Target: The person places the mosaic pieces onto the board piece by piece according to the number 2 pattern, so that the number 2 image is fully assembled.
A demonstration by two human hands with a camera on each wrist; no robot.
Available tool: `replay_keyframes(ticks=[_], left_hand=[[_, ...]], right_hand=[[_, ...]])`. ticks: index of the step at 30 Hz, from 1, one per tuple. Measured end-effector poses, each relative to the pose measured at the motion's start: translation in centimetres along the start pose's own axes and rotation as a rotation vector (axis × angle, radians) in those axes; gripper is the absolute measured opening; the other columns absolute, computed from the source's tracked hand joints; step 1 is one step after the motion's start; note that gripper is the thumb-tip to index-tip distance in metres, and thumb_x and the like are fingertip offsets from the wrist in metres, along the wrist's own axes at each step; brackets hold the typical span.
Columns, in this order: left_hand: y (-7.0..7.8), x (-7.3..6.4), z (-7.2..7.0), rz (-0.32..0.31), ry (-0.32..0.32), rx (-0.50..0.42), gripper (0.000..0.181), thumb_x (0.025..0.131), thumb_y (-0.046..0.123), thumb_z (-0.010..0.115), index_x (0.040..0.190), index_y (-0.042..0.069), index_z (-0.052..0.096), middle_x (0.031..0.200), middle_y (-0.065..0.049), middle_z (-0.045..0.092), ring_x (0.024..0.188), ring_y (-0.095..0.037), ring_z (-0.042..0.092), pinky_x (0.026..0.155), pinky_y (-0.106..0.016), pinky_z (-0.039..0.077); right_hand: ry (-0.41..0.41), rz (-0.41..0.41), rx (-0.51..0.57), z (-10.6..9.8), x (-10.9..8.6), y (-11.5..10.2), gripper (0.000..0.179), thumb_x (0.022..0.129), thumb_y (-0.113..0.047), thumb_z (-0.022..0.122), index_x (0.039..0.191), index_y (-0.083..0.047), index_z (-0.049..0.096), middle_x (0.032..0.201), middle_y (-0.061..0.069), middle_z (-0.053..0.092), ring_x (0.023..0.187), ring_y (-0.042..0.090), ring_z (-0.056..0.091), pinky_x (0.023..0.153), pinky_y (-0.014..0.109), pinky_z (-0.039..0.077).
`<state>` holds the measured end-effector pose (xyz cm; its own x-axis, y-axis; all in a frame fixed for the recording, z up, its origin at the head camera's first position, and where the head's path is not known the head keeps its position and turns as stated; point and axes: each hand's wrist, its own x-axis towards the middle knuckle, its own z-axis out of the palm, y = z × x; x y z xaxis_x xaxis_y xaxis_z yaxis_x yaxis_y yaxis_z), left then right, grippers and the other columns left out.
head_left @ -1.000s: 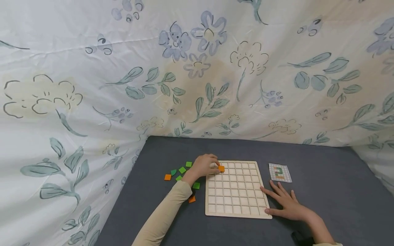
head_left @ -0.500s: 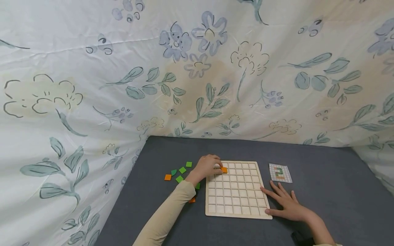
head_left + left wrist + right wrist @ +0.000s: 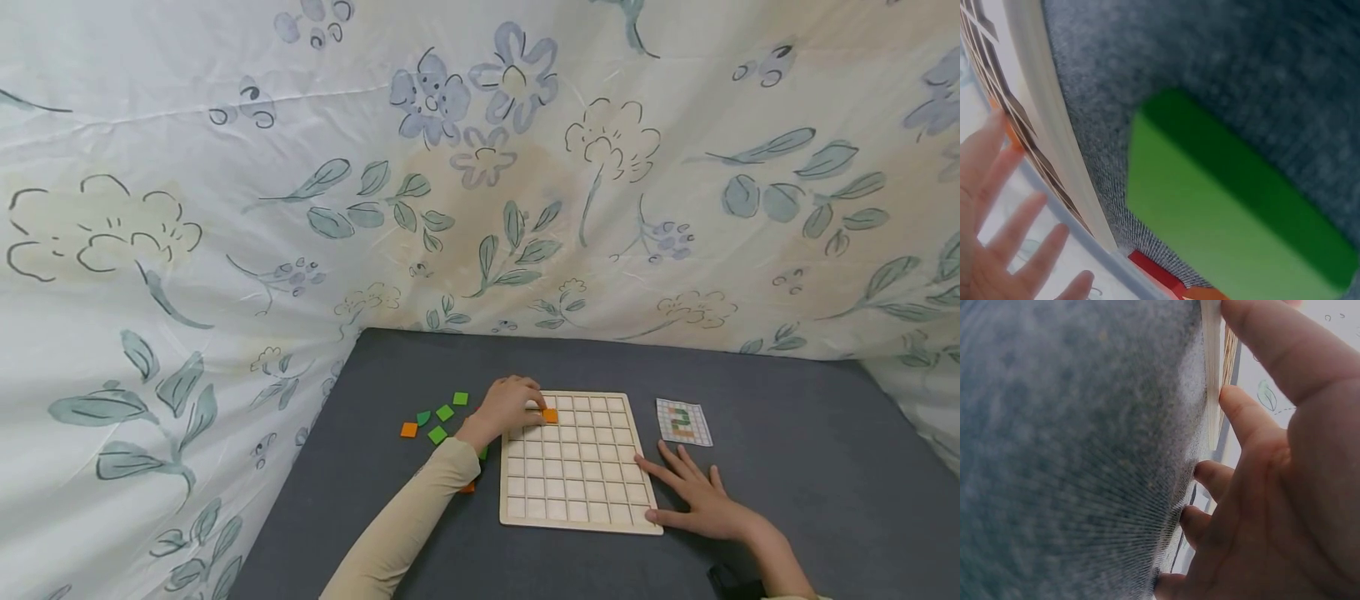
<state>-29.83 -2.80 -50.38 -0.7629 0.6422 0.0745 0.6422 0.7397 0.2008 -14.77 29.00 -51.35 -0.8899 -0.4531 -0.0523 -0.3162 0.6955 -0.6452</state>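
Observation:
A pale wooden grid board lies on the dark table. Over its upper left part, my left hand pinches an orange square tile between thumb and forefinger. In the left wrist view that hand's other fingers are spread apart, and the orange tile shows at the thumb and forefinger tips. My right hand rests with spread fingers at the board's right edge. The right wrist view shows its thumb and forefinger against the board's side, the other fingertips on the cloth.
Several green tiles and an orange tile lie left of the board. Another orange tile is partly hidden by the left sleeve. A small pattern card lies at the right. Floral cloth hangs behind the table.
My left hand has moved slightly to the right with the orange tile, which now sits farther right over the board's upper rows. The right hand has stayed in place.

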Motion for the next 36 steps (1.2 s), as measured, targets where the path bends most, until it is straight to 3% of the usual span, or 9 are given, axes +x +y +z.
replay_keyframes(ticks=[22, 36], left_hand=[[0.18, 0.42, -0.26, -0.029, -0.049, 0.007, 0.027, 0.082, 0.047, 0.065, 0.105, 0.033, 0.069, 0.131, 0.004, 0.053, 0.118, -0.021, 0.05, 0.099, -0.043, 0.04], [-0.14, 0.52, -0.04, -0.014, -0.034, 0.01, 0.026, 0.083, 0.047, 0.065, 0.103, 0.032, 0.069, 0.13, 0.003, 0.054, 0.119, -0.021, 0.049, 0.1, -0.044, 0.039]], right_hand=[[0.011, 0.007, 0.014, 0.15, -0.11, 0.25, 0.068, 0.083, -0.032, 0.068, 0.143, -0.023, 0.037, 0.147, 0.034, 0.012, 0.128, 0.063, 0.002, 0.082, 0.082, -0.006], [0.007, 0.031, 0.02, 0.34, 0.15, 0.48, 0.069, 0.082, -0.035, 0.068, 0.142, -0.02, 0.038, 0.149, 0.032, 0.01, 0.129, 0.062, 0.0, 0.085, 0.08, -0.01]])
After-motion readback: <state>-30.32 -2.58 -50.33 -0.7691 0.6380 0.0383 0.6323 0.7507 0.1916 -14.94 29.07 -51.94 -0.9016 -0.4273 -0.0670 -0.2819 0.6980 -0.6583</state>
